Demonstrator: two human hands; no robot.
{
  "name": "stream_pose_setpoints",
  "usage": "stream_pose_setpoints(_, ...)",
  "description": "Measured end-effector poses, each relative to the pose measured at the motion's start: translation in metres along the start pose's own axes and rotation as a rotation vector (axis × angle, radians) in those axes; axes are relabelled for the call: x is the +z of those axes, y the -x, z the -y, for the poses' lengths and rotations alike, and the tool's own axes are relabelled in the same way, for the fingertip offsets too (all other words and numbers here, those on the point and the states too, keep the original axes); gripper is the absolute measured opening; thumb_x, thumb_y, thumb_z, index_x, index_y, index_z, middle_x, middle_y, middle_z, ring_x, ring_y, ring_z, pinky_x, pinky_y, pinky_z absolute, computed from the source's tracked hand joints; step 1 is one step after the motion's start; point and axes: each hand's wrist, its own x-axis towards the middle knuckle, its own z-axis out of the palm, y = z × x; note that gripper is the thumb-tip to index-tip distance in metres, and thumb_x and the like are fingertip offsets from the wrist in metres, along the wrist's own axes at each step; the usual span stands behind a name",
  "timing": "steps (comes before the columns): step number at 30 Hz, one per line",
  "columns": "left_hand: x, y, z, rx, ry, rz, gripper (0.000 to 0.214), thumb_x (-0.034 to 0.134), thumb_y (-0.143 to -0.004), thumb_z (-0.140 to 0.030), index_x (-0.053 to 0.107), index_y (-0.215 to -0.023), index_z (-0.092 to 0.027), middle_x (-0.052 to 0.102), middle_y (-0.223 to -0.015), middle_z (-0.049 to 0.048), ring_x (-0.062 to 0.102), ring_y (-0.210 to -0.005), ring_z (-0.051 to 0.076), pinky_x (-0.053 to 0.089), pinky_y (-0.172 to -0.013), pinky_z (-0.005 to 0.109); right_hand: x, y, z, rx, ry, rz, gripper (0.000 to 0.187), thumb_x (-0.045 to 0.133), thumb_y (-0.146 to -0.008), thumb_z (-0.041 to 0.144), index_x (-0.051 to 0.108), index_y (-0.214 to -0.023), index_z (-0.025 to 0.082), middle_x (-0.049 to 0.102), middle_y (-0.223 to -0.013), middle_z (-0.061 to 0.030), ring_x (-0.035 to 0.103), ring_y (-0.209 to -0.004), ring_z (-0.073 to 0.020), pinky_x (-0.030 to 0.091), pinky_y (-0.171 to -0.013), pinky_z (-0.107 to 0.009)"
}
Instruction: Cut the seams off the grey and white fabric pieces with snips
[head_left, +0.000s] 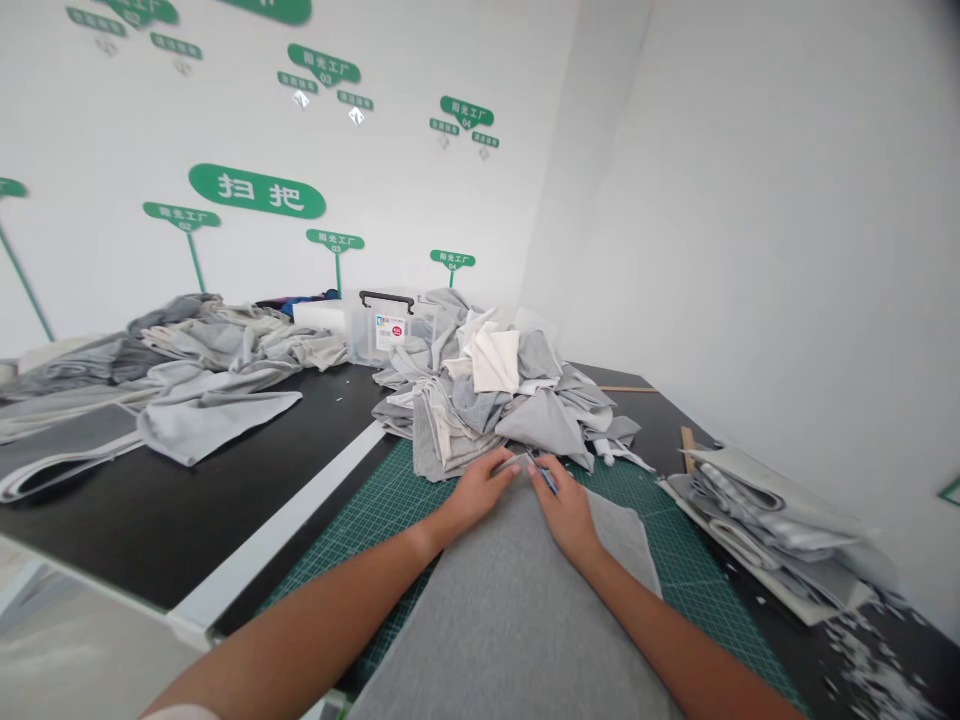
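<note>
A grey cloth [529, 600] lies across the green cutting mat [390, 510] and runs toward me. My left hand [484, 487] pinches the cloth's far edge between thumb and fingers. Close beside it, my right hand [564, 505] is closed around small blue-handled thread snips [549, 481], their dark tip pointing at the same edge. The snips' blades are too small to make out clearly. Just beyond both hands rises a heap of grey and cream cloths [495, 362].
More grey cloths [217, 350] are piled at the left of the black table [300, 440]. A clear plastic box [386, 335] with a black handle stands behind the heap. Folded cloths [772, 520] lie stacked at right, near scattered scraps [874, 660]. A white strip [285, 520] crosses the table.
</note>
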Motion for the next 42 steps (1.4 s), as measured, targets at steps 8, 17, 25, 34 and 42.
stream_pose_setpoints(8, 0.000, -0.002, -0.002, -0.017, 0.055, -0.042, 0.031, 0.050, -0.098, -0.040, 0.070, -0.102, -0.017, 0.070, -0.099, 0.0057, 0.062, -0.093, 0.020, 0.047, -0.086, 0.029, -0.003, 0.003, 0.003, -0.005, 0.051, 0.046, 0.033, 0.042, -0.102, 0.053, 0.063, -0.104, 0.028, 0.071, -0.094, -0.0002, 0.067, -0.088, -0.0237, 0.044, -0.079, -0.030)
stream_pose_setpoints(17, -0.002, -0.003, 0.000, -0.025, 0.026, -0.028, 0.032, 0.049, -0.098, -0.040, 0.071, -0.103, -0.017, 0.069, -0.094, 0.0046, 0.060, -0.088, 0.019, 0.046, -0.081, 0.028, -0.006, 0.005, 0.014, -0.008, 0.054, 0.064, 0.035, 0.039, -0.102, 0.053, 0.064, -0.110, 0.029, 0.072, -0.097, -0.0004, 0.067, -0.090, -0.0238, 0.046, -0.082, -0.030)
stream_pose_setpoints(25, -0.002, -0.003, -0.004, -0.003, 0.023, -0.038, 0.033, 0.048, -0.099, -0.041, 0.070, -0.103, -0.017, 0.069, -0.097, 0.0044, 0.061, -0.092, 0.019, 0.046, -0.085, 0.028, -0.005, 0.006, 0.012, 0.004, 0.078, 0.055, 0.040, 0.030, -0.105, 0.052, 0.062, -0.101, 0.028, 0.071, -0.092, -0.0012, 0.066, -0.085, -0.0236, 0.044, -0.077, -0.030)
stream_pose_setpoints(34, -0.001, -0.003, 0.000, 0.002, -0.021, -0.037, 0.032, 0.046, -0.100, -0.041, 0.068, -0.098, -0.017, 0.068, -0.093, 0.0038, 0.061, -0.090, 0.018, 0.046, -0.084, 0.028, -0.008, 0.006, 0.014, 0.042, 0.091, -0.072, 0.040, 0.035, -0.104, 0.054, 0.063, -0.104, 0.027, 0.072, -0.091, -0.0009, 0.066, -0.081, -0.0226, 0.041, -0.071, -0.028)
stream_pose_setpoints(42, -0.002, -0.001, 0.000, -0.012, -0.022, -0.029, 0.030, 0.048, -0.099, -0.039, 0.068, -0.100, -0.017, 0.068, -0.093, 0.0035, 0.060, -0.088, 0.018, 0.046, -0.081, 0.027, -0.005, 0.005, 0.013, -0.023, 0.131, 0.042, 0.034, 0.041, -0.102, 0.054, 0.065, -0.107, 0.030, 0.073, -0.096, 0.0010, 0.068, -0.088, -0.0238, 0.043, -0.075, -0.029)
